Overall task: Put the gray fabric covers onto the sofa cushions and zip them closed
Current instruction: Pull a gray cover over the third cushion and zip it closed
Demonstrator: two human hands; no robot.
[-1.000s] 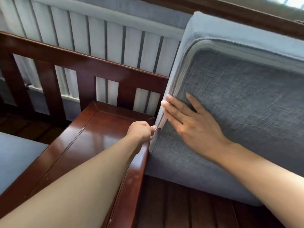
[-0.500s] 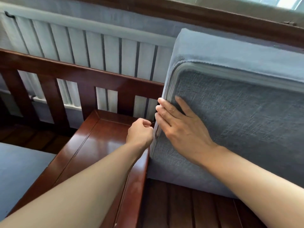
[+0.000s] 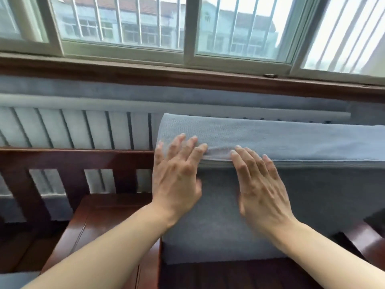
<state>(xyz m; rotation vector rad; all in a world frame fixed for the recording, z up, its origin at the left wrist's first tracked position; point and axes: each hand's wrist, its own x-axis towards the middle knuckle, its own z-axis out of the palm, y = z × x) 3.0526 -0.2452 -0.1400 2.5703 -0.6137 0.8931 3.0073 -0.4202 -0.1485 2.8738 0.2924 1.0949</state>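
— so, what do we see changed from half a second back?

— plenty. our left hand [image 3: 177, 180] was curled beside the cushion's left edge, pinching at the zipper end; now it lies spread, fingers straight, over the top left corner of the gray covered cushion [image 3: 291, 205], fingertips reaching onto the lighter top band.

— and the right hand [image 3: 260, 190]?

— it was pressed flat near that left edge. now it sits just beside the left one, also flat with fingers straight, its fingertips on the zipper seam [image 3: 312, 163] that runs along the upper edge. neither hand grips anything; both are a little blurred.

— where's the cushion itself?

— standing on edge on the dark slatted seat [image 3: 229, 276] of the wooden sofa, its left side against the glossy reddish armrest [image 3: 100, 222]. we can't tell whether the zipper is fully closed.

— the view shifted too?

— yes, it's tilted up. we now see the window [image 3: 187, 28] with bars and buildings outside, the brown sill [image 3: 145, 74], and the white radiator [image 3: 73, 128] behind the sofa's side rail [image 3: 73, 159], where before the window barely showed.
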